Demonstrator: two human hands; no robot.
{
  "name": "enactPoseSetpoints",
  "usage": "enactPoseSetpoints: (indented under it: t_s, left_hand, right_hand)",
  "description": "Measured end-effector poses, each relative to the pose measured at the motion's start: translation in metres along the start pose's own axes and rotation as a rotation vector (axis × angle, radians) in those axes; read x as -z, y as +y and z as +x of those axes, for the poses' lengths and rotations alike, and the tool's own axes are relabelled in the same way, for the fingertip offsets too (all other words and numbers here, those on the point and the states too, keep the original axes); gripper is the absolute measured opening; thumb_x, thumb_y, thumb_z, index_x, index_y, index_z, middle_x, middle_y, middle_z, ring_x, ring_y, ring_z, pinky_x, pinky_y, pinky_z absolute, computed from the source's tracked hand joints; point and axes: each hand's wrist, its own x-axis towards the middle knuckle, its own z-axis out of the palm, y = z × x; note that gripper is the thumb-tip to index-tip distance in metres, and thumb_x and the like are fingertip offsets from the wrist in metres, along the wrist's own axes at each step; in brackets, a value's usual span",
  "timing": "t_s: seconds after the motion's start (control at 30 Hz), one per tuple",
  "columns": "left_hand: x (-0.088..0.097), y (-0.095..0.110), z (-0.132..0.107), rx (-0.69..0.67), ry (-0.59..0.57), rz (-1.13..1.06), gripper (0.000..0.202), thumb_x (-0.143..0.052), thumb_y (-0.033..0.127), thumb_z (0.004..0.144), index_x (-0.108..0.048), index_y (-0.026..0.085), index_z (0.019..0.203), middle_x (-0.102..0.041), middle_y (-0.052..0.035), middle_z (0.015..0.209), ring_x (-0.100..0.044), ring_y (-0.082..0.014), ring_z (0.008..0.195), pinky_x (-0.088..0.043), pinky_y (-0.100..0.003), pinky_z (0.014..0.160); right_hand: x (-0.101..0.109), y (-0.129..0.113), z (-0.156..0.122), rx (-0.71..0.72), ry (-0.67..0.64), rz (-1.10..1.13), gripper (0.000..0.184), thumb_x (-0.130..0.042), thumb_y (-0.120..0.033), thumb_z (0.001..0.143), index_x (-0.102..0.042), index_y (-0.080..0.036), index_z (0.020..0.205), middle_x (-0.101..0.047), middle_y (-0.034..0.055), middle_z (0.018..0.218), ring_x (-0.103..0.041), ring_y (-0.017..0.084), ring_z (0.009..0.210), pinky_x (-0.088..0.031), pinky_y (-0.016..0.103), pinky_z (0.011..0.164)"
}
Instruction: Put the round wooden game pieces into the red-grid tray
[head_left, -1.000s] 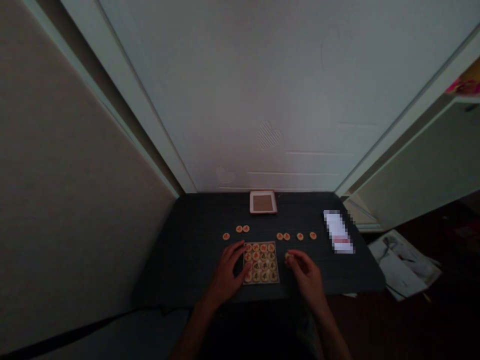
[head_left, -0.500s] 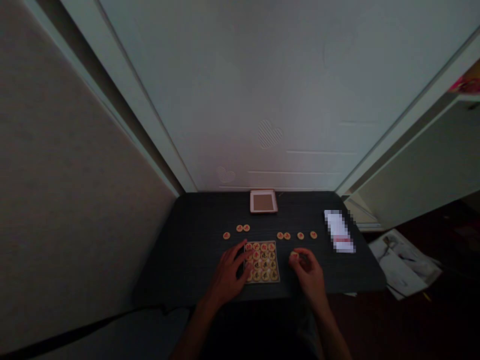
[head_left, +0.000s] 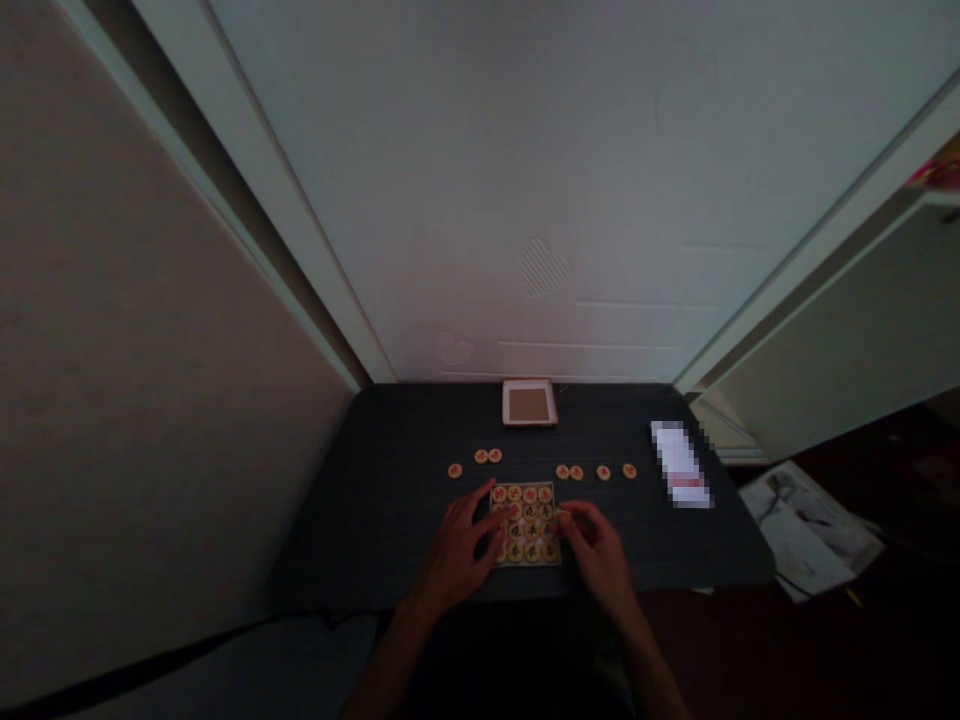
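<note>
A shallow square box (head_left: 560, 548) of round Chinese chess pieces (head_left: 532, 530) lies near the table's front edge. The pieces sit in rows, some with red characters and some with black. My left hand (head_left: 455, 545) rests at the box's left side, fingers spread, with the index finger and thumb reaching over the pieces and covering some. My right hand (head_left: 596, 550) is at the box's right edge, thumb and fingers pinched on a Chinese chess piece (head_left: 563, 514) that is mostly hidden by the fingertips.
Behind the box, several loose red-character pieces (head_left: 569, 472) lie on the dark table (head_left: 382, 500), with more pieces (head_left: 487, 456) to the left. An open box lid (head_left: 529, 423) stands at the back by the white panel (head_left: 480, 200). A blurred-out white item (head_left: 679, 465) lies right.
My right hand has moved left with the piece, from beside the box to its right edge. My left hand stays in place at the box.
</note>
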Motion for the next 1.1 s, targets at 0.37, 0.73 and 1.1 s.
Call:
enactPoseSetpoints:
  t_s: [0.37,0.73,1.1]
  left_hand:
    - [0.001,0.000,0.000,0.001,0.010,-0.005,0.037,-0.055,0.024,0.097,-0.062,0.037,0.131,-0.041,-0.0031,0.156,-0.048,-0.0299,0.135,-0.043,-0.054,0.109]
    - [-0.001,0.000,0.000,-0.002,0.023,-0.006,0.040,-0.055,0.021,0.096,-0.061,0.038,0.131,-0.043,-0.0028,0.154,-0.048,-0.0293,0.134,-0.044,-0.054,0.109]
    - [0.000,-0.001,-0.001,0.026,-0.006,-0.006,0.038,-0.054,0.024,0.097,-0.062,0.038,0.131,-0.040,-0.0016,0.157,-0.047,-0.0283,0.136,-0.042,-0.051,0.111]
  right_hand:
    - [-0.024,0.001,0.007,0.228,0.001,-0.392,0.029,-0.060,-0.048,0.090,-0.073,-0.023,0.093,-0.074,0.0066,0.088,-0.068,0.023,0.079,-0.054,0.034,0.074]
    - [-0.041,0.007,0.011,0.318,0.094,-0.623,0.030,-0.058,-0.049,0.092,-0.072,-0.022,0.087,-0.073,0.0072,0.083,-0.067,0.023,0.078,-0.050,0.034,0.075]
    - [-0.031,0.014,0.002,0.447,0.058,-0.704,0.019,-0.052,-0.030,0.097,-0.069,-0.023,0.100,-0.068,0.0078,0.094,-0.064,0.023,0.090,-0.052,0.037,0.084]
